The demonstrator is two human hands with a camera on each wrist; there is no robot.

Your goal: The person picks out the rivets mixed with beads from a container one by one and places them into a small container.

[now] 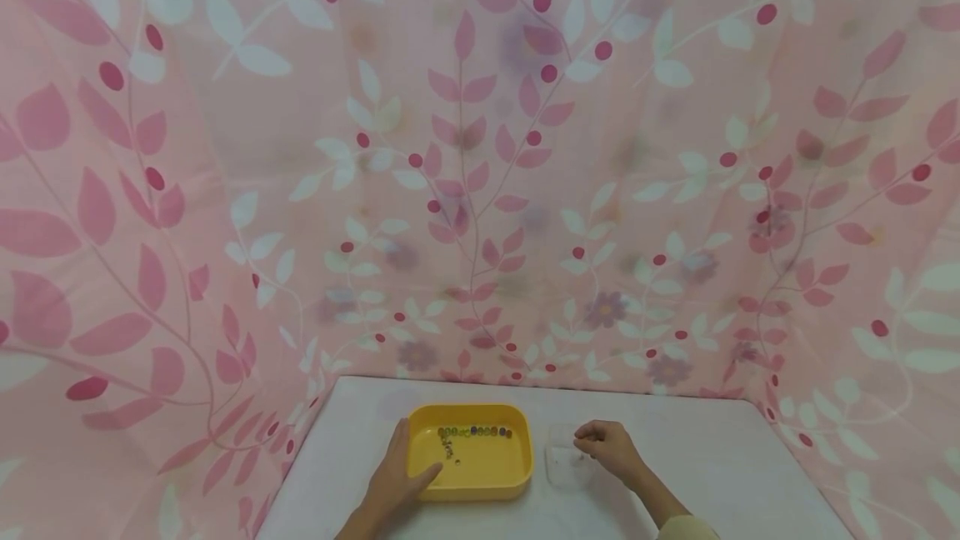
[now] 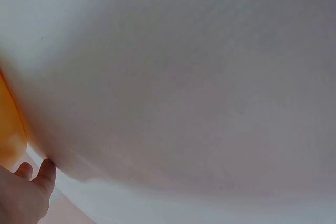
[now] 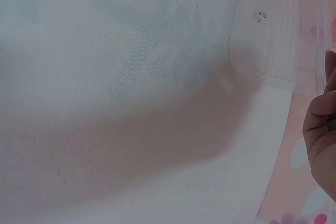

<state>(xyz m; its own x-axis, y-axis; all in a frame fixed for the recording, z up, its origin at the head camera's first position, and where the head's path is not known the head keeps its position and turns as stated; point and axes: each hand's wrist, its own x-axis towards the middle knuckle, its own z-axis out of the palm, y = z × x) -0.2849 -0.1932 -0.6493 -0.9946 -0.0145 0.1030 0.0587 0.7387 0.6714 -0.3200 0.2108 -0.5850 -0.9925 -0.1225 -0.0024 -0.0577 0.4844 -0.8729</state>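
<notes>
Most small coloured beads (image 1: 474, 432) lying in yellow plastic tray (image 1: 517, 473); clear plastic box (image 1: 564, 461) looking near-empty. Left hand (image 1: 397, 477) resting spread on tray; right hand (image 1: 609, 445) hovering curled over box, pinch contents unclear.

Both grips bare, nothing showing on the fingers. Right arm (image 1: 660, 507) is wearing a pale yellow sleeve cuff (image 1: 686, 529) just behind the right grip (image 1: 611, 447); left forearm (image 1: 367, 519) is showing bare.

We seem to face a screened-off recording booth. Pink leaf-patterned curtains (image 1: 480, 157) enclose us on three sides around a small white table (image 1: 712, 457)
</notes>
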